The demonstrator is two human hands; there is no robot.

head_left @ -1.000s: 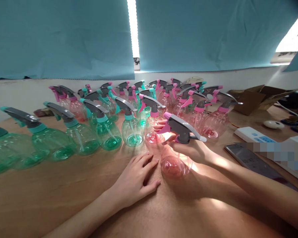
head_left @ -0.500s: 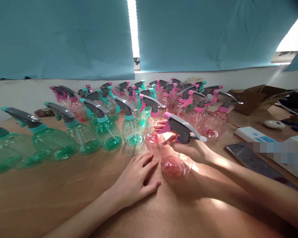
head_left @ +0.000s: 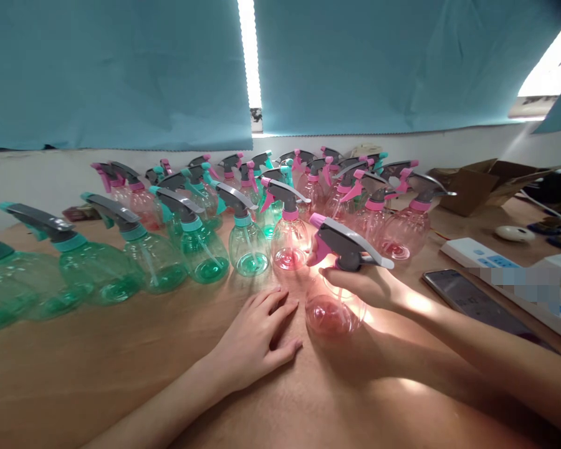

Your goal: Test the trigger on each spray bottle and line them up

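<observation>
My right hand [head_left: 362, 284] grips the neck of a clear pink spray bottle [head_left: 334, 312] that stands on the wooden table [head_left: 98, 362], just under its grey and pink trigger head [head_left: 348, 244]. My left hand [head_left: 257, 337] lies flat on the table beside the bottle's left side, fingers apart, holding nothing. Behind them stand rows of spray bottles: green ones [head_left: 199, 240] to the left and pink ones [head_left: 402, 221] to the right.
A phone [head_left: 472, 302] lies right of my right arm, with a white remote-like device [head_left: 477, 255] behind it. A cardboard box [head_left: 477, 184] and a white mouse [head_left: 514, 234] sit at the far right. Blue curtains [head_left: 121, 68] hang behind.
My right hand has turned the pink bottle slightly, and its fingers have come off the trigger. My left hand has not moved.
</observation>
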